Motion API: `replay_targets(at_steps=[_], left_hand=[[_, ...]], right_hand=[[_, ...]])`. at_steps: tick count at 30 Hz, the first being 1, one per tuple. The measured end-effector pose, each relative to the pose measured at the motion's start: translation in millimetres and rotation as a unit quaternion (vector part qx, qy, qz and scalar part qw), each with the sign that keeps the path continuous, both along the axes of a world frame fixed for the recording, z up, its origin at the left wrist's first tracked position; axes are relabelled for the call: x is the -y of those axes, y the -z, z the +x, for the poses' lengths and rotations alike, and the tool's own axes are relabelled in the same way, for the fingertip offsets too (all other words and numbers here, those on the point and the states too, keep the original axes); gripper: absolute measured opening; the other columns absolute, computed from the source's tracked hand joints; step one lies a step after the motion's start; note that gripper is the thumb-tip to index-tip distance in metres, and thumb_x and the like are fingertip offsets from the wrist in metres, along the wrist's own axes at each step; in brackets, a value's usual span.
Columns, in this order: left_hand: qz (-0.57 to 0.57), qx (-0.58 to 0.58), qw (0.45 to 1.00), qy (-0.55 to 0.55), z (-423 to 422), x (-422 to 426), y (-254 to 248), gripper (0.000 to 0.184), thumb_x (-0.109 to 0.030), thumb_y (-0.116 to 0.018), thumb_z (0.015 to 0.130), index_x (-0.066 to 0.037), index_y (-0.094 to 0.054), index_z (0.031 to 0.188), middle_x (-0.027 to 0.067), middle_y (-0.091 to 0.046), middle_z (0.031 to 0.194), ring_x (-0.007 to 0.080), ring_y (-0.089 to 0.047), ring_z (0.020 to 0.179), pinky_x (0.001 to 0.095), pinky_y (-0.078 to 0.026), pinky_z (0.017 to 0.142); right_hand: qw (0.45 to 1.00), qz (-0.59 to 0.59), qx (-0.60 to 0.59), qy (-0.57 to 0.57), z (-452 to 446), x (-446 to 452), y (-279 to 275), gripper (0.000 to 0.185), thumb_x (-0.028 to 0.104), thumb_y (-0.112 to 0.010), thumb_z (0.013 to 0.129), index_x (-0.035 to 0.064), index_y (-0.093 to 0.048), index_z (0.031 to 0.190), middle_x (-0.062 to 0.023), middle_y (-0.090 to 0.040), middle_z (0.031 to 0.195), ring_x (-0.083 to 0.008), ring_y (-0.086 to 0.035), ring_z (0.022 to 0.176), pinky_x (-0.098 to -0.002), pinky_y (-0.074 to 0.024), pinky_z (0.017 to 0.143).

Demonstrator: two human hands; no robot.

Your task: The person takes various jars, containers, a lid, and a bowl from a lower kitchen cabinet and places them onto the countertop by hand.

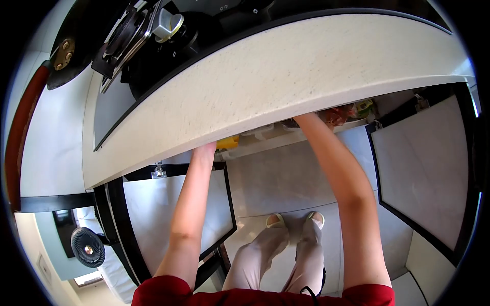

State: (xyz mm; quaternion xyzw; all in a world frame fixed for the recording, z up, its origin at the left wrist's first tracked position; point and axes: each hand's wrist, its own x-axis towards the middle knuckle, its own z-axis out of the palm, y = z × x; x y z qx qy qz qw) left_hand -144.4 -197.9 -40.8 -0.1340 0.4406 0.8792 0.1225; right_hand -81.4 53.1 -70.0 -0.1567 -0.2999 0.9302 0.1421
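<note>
Reach-In Stage: Both Hands Under the Countertop Edge

Clock positions refer to the head view, 12 at the top, unless a hand is given as the centre.

Access: the under-counter cabinet is open. Its left door (158, 206) stands at 8 o'clock, its right door (423, 163) at 3 o'clock. The countertop (255, 86) crosses at 12 o'clock and covers most of the interior.

Left hand (205, 148): at 9 o'clock, near centre, partly beneath the edge. A yellow item (227, 143) lies just beside it, at the hand's 3 o'clock. The fingers are hidden; whether they are spread, closed or gripping this item cannot be told.

Right hand (304, 118): at 2 o'clock, visible only at the wrist end. Its finger opening and any load cannot be told. A red package (337, 116) sits near its 3 o'clock, with a green package (363, 108) beyond. A clear container (259, 133) lies between the hands.

Step in hand, as judged: reaching in among the stored items.

Next move, as judged: any withdrawal calls for a secure grasp and a low path, clear of the countertop edge and out between the doors.
</note>
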Motion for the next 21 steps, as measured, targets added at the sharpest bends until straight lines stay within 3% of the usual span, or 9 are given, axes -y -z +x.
replay_targets(at_steps=[15, 21], left_hand=[[-0.022, 0.011, 1.000, 0.004, 8.2, 15.2, -5.2, 0.036, -0.029, -0.050, 0.091, -0.006, -0.051, 0.118, 0.0087, -0.053, 0.119, 0.0222, -0.053, 0.106, 0.0375, -0.044, 0.094], [-0.040, 0.022, 0.999, 0.011, 32.1, 28.1, -1.7, 0.037, -0.030, -0.050, 0.091, -0.005, -0.050, 0.119, 0.0089, -0.053, 0.121, 0.0224, -0.052, 0.108, 0.0373, -0.043, 0.095]], right_hand=[[0.989, 0.145, 0.029, 0.015, 27.8, 16.0, 3.6, 0.022, 0.013, -0.050, 0.090, 0.0006, -0.052, 0.108, -0.0099, -0.059, 0.084, -0.0165, -0.057, 0.062, -0.0267, -0.0456, 0.047], [0.964, 0.262, 0.046, 0.026, 48.5, 26.1, -0.8, 0.022, 0.013, -0.050, 0.090, -0.0008, -0.052, 0.107, -0.0107, -0.060, 0.081, -0.0167, -0.057, 0.058, -0.0268, -0.0451, 0.044]])
